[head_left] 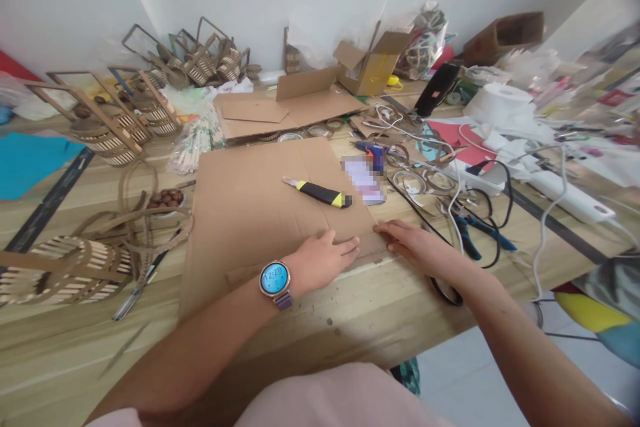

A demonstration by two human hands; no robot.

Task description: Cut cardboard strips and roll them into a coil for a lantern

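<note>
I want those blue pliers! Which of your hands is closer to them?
Right. The right hand rests on the cardboard edge, just left of the blue pliers; the left hand lies farther left.

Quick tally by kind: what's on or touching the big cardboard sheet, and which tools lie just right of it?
On the sheet:
Knife: 1
Hands: 2, left hand and right hand
Right of it:
Glue gun: 1
Pliers: 1
Total: 5
</note>
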